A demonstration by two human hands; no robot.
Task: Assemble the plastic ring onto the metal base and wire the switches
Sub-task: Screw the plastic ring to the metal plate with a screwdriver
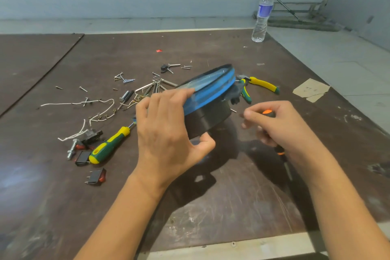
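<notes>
The left hand (166, 133) pinches the tilted blue ring (213, 93) and its black base (211, 116) between fingers and thumb. The right hand (280, 124) has its fingers curled round a screwdriver (280, 150).

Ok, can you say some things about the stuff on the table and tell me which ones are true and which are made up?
1. The left hand holds the round blue and black part tilted. True.
2. The water bottle lies on its side. False: it stands upright.
3. The right hand is empty. False: it holds an orange and black tool.
4. A green and yellow screwdriver lies on the table, and no hand touches it. True.
</notes>
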